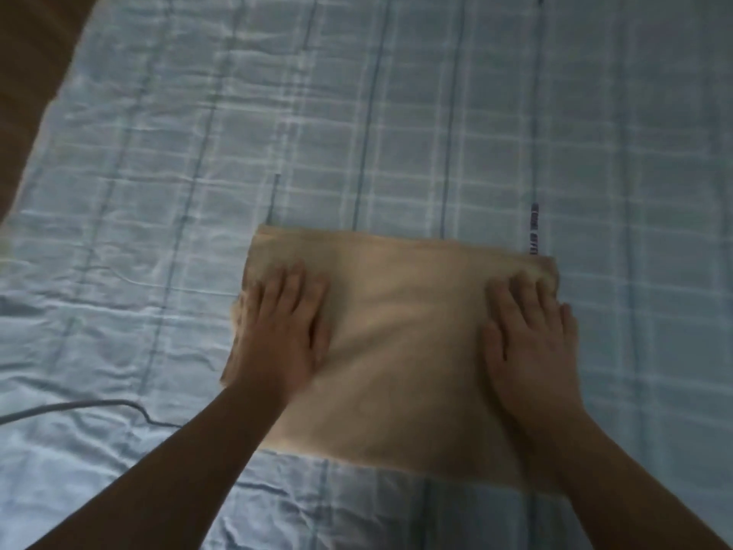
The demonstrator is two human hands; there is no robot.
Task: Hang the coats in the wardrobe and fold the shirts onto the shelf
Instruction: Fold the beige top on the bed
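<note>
From the head camera, a tan shirt (400,331) lies folded into a square on the checked bed sheet (396,113), low of centre. The left hand (283,331) at nine o'clock and the right hand (527,335) at three press flat, fingers lightly spread. It looks soft and light — best lifted by sliding palms under both side edges.

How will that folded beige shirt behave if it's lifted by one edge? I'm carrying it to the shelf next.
The folded beige shirt is probably floppy: it lies flat under the left hand and right hand. Lifted by one edge, the fold would likely fall open. It looks thin, so probably light.
</note>
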